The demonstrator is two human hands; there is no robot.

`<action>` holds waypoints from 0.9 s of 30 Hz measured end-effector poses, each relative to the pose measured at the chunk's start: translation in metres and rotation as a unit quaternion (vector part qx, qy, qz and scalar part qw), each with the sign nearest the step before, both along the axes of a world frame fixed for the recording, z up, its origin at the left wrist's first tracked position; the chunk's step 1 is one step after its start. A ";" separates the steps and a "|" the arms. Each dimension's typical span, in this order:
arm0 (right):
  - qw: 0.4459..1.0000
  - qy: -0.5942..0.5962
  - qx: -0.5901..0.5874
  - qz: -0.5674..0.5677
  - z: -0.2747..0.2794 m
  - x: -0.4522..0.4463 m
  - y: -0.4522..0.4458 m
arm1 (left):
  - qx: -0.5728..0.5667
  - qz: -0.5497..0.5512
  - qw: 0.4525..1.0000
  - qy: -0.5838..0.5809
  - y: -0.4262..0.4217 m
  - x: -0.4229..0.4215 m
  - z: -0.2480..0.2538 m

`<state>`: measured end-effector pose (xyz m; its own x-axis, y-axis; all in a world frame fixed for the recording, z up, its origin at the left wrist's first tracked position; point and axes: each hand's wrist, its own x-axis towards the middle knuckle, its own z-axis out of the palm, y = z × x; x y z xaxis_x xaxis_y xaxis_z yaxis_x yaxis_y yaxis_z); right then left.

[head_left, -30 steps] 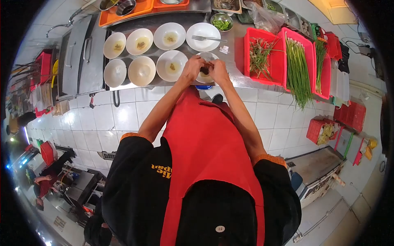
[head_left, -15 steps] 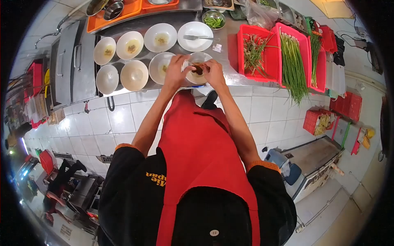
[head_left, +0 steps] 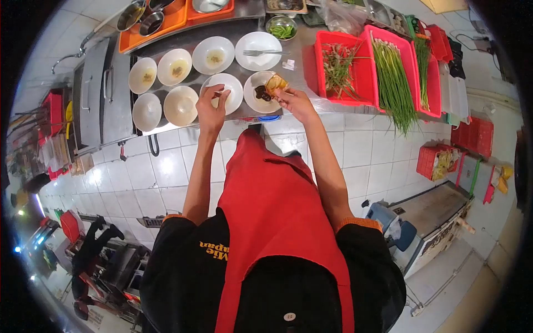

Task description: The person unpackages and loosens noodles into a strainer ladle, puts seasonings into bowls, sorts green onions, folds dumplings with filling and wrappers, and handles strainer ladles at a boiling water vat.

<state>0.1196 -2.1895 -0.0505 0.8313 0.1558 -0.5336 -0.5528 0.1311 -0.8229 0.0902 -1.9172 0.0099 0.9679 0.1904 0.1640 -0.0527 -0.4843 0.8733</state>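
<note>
My right hand (head_left: 296,104) pinches a small yellow-brown sachet (head_left: 276,84) over the rim of a white bowl (head_left: 247,97). Dark sauce (head_left: 261,93) lies in that bowl, below the sachet. My left hand (head_left: 211,110) is over the near edge of the neighbouring white bowl (head_left: 236,89), thumb and fingers curled towards each other. Whatever may be between those fingertips is too small to make out. Behind these bowls, a fork (head_left: 261,53) rests across a white plate (head_left: 252,41).
More bowls (head_left: 179,67) stand in two rows to the left, some with a little seasoning. Red trays (head_left: 362,89) of spring onions (head_left: 393,77) stand on the right. A small bowl of cut greens (head_left: 282,28) sits at the back. Another person (head_left: 89,255) is far left.
My hands have parted. The left moved left to the neighbouring bowl; the right tilted the sachet up at the bowl's right side. More dark sauce shows in the bowl.
</note>
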 end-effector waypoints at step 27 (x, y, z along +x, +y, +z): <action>0.612 -0.299 0.497 -0.537 0.071 -0.536 -0.352 | 0.287 -0.605 0.740 0.053 -0.319 -0.145 -0.251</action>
